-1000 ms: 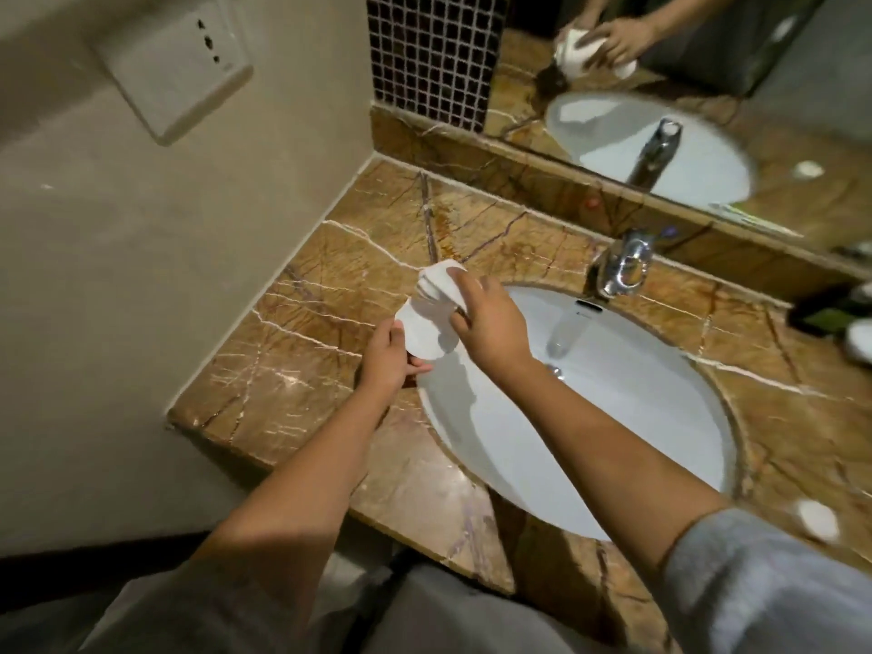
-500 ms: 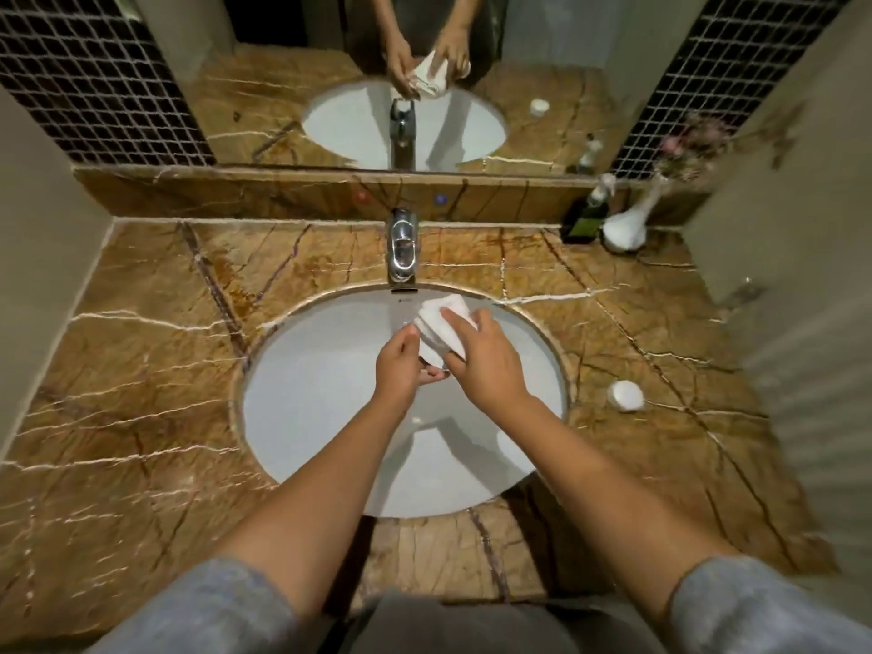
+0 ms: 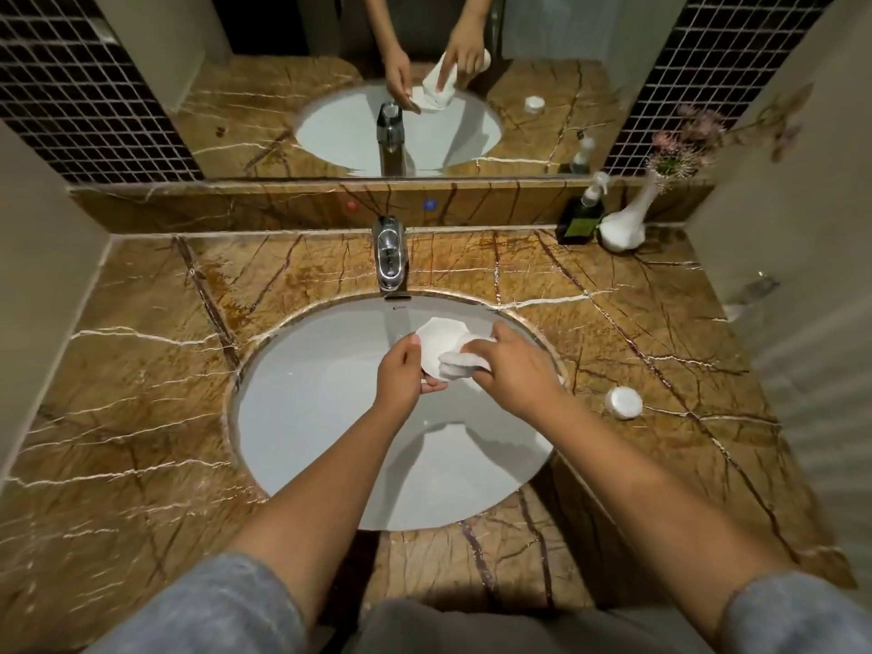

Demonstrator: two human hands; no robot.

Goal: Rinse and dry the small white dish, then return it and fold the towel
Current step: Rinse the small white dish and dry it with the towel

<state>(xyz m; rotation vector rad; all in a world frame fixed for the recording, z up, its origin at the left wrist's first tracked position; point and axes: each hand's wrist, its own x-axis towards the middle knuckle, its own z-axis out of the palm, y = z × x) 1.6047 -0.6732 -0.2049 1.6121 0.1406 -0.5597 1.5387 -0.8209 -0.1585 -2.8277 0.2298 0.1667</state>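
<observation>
Over the white sink basin [image 3: 330,417], below the faucet, my left hand [image 3: 400,375] grips the small white dish [image 3: 441,339] by its lower left edge, tilted up toward me. My right hand [image 3: 516,370] presses a bunched white towel [image 3: 460,363] against the dish's face. The towel covers the lower right part of the dish. The dish's far rim shows above both hands. No water stream is visible from the faucet.
A chrome faucet [image 3: 389,254] stands at the back of the basin. A small round white lid-like object [image 3: 624,402] lies on the brown marble counter [image 3: 141,370] to the right. A dark soap bottle [image 3: 581,219] and white vase [image 3: 625,224] stand at the back right. The mirror reflects my hands.
The view swung from the counter's left corner to straight over the sink. Both hands carried the dish and towel from the left counter edge to above the basin; the towel now rubs the dish.
</observation>
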